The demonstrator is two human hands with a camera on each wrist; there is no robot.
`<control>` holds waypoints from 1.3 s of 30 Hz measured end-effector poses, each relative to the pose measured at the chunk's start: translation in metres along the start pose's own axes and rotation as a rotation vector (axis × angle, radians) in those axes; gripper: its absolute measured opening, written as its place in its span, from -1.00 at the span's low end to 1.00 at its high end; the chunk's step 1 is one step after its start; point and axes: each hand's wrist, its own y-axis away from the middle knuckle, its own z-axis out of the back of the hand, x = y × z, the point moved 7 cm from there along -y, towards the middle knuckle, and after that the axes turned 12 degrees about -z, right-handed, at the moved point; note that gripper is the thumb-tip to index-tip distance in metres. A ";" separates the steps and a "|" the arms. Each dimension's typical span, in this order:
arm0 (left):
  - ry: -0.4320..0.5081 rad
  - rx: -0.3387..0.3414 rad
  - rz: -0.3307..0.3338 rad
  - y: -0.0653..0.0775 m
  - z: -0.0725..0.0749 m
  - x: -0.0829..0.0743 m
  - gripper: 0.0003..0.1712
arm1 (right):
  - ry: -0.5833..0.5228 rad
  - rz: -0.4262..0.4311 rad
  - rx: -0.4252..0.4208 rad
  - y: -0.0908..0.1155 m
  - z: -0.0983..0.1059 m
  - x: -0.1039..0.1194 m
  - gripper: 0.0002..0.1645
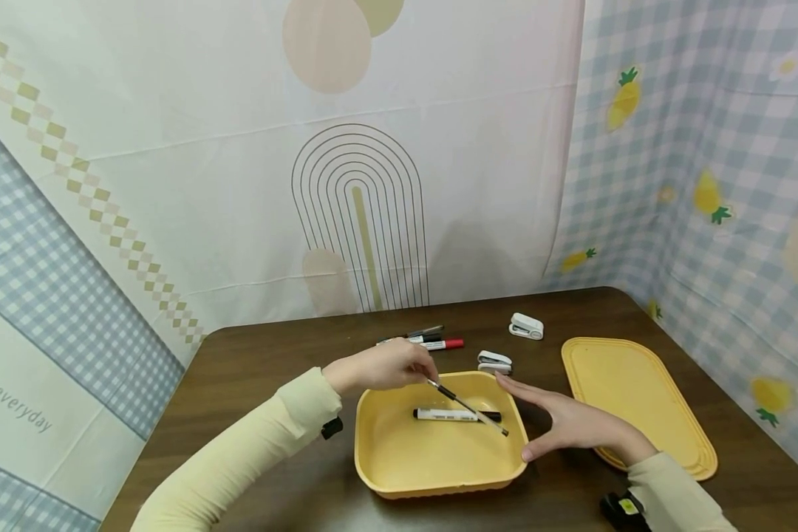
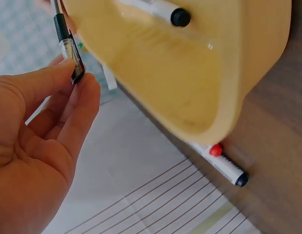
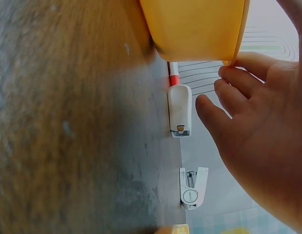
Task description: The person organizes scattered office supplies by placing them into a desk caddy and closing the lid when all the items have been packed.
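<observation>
I have the right hand [image 1: 575,423] spread along the right rim of the yellow bin [image 1: 432,458], likely steadying it, and the left hand [image 1: 389,364] pinching a pen [image 1: 468,408] by one end, probably so it hangs free over the black-capped marker [image 1: 445,415] inside. Yellow lid [image 1: 632,399] lies by the table's [image 1: 292,488] right edge, white staplers [image 1: 527,327] and red-capped marker [image 1: 448,344] nearer its far edge; most open room's toward the left edge.

I'm seeing plain yellow on the bin [image 1: 439,462] and on the flat tray [image 1: 638,391]; the pen [image 1: 465,406] is showing clear and black, the long marker [image 1: 445,415] white with black ends; another marker's cap [image 1: 454,343] is glowing red; both staplers [image 1: 527,326] are reading white; the table [image 1: 286,473] is showing dark brown grain; the backdrop [image 1: 492,148] is carrying dark-lined arches on white; the side cloth [image 1: 758,251] is displaying blue-white gingham with yellow, green-leafed fruit.
</observation>
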 end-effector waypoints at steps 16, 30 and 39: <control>0.042 0.165 -0.017 -0.013 -0.039 -0.004 -0.81 | 0.006 0.017 -0.009 0.000 -0.001 0.003 0.27; 0.080 0.236 0.051 -0.009 -0.061 0.003 -0.83 | -0.010 0.002 -0.003 0.001 -0.001 0.002 0.26; 0.080 0.264 0.051 -0.008 -0.069 0.005 -0.83 | -0.009 0.002 -0.005 0.001 -0.001 0.002 0.27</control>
